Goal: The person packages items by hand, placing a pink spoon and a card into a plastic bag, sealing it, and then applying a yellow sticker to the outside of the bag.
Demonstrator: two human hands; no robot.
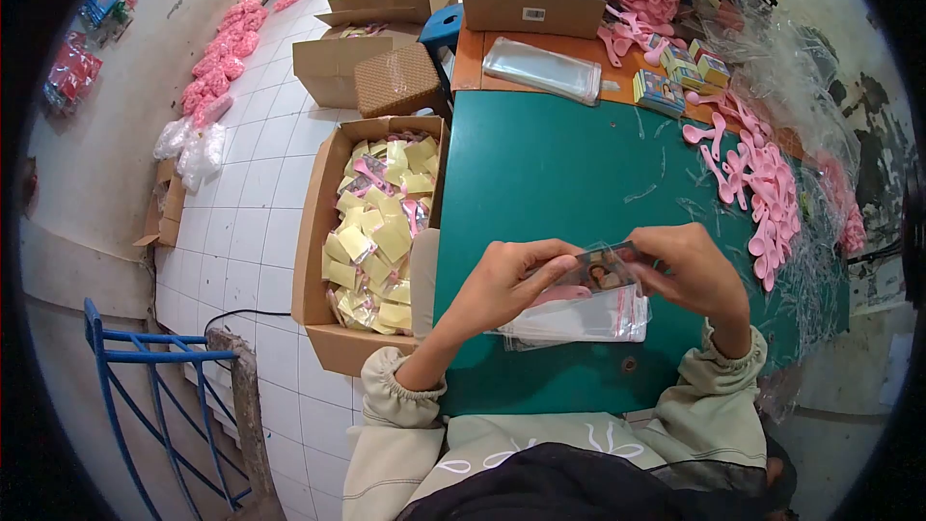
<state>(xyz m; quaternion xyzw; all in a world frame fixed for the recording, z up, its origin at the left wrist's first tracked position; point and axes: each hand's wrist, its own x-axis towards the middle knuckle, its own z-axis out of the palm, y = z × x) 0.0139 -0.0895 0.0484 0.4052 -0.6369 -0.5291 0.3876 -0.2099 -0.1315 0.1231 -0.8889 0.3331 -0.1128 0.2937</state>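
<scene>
Over the near edge of the green table, my left hand (516, 280) is closed, thumb and fingers pinching the side of a clear plastic bag. Opposite it, my right hand (687, 265) grips a small photo card (608, 276) by its right end, and the card overlaps the bag in this view. A pink piece (562, 295) shows just under my left fingers. Beneath both hands lies a stack of clear plastic bags (603, 320) with white strips.
Pink spoons (762, 193) are heaped at the table's right side, beside crumpled plastic wrap (820, 87). Card stacks (659, 94) and a clear bag bundle (542, 68) lie at the back. Left of the green table (540, 164), a carton (311, 280) holds packed yellow-card bags.
</scene>
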